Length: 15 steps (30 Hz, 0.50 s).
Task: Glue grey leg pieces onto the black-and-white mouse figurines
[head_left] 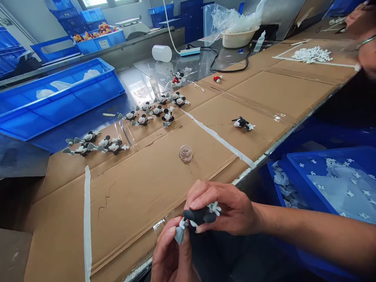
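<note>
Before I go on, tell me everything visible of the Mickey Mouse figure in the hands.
The Mickey Mouse figure looks like smooth plastic: a black head, two round ears, a little white below, and a spread-fingered white glove at one side. Its face is mostly hidden. It is held up near the cardboard's edge; the right hand grips it, the left hand pinches a grey cone beside it. Whether they are joined is unclear.

From here I can read no lettering; the white label [103, 44] on the blue bin [89, 47] looks too small.
</note>
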Tool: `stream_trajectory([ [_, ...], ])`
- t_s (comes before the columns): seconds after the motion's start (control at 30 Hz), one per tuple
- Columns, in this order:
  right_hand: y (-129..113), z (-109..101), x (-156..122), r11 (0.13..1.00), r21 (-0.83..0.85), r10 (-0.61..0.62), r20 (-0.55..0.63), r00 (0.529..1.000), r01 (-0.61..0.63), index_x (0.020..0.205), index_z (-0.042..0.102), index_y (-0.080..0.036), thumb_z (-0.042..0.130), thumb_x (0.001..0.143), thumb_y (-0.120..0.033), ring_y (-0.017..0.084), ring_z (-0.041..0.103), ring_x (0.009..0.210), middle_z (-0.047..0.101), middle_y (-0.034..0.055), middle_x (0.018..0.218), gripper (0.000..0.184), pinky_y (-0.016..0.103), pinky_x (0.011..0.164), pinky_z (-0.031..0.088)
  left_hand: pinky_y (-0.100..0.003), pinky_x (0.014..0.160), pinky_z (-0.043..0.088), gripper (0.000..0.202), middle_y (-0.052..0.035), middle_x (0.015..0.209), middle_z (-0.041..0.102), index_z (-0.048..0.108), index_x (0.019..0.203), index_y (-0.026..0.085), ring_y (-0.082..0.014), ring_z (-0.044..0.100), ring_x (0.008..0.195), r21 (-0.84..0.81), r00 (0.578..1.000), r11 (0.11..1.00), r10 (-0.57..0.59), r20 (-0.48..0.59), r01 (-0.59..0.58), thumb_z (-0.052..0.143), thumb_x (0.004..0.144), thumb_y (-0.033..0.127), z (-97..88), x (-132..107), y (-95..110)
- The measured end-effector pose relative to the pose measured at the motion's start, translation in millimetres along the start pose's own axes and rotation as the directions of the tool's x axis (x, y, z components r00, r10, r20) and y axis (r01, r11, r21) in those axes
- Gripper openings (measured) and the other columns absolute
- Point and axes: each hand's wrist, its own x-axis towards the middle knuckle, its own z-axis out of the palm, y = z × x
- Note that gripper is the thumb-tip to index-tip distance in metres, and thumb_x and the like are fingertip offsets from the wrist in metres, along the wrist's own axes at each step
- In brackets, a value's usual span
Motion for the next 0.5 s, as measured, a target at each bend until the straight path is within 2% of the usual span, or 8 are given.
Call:
stream_trajectory([
  [0.13,0.2,-0.8,-0.7,1.0,-0.002,0.007,0.002,1.0,-0.007,0.118,0.066,-0.012,0.08,0.085,-0.012,0.019,0.068,0.096,0.072,0.0124,0.099,0.036,0.032,0.08,0.06,-0.014,0.075,0.06,0.022,0.0073,0.093,0.078,0.073,0.098,0.023,-0.008,0.073,0.08,0.015,1.0,1.0,0.004,0.007,-0.004,0.084,0.08,0.017,-0.4,-0.3,-0.1],
  [0.33,0.4,-0.8,-1.6,1.0,-0.009,0.004,0.0,1.0,-0.004,0.12,0.066,-0.014,0.081,0.084,-0.012,0.019,0.069,0.095,0.072,0.0114,0.099,0.039,0.031,0.078,0.06,-0.011,0.08,0.059,0.021,0.0088,0.096,0.078,0.073,0.097,0.023,-0.0058,0.072,0.084,0.01,0.998,0.998,-0.063,0.011,0.063,0.085,0.079,0.019,-2.0,-2.5,1.9],
  [0.5,0.2,-1.0,0.0,1.0,-0.026,-0.001,0.025,1.0,0.002,0.12,0.065,-0.014,0.08,0.085,-0.011,0.019,0.069,0.095,0.072,0.0114,0.099,0.038,0.032,0.081,0.06,-0.01,0.084,0.057,0.022,0.0093,0.098,0.078,0.074,0.098,0.025,-0.0045,0.071,0.086,-0.028,0.998,0.998,-0.05,0.04,0.051,0.085,0.08,0.019,-3.3,-1.9,1.8],
])
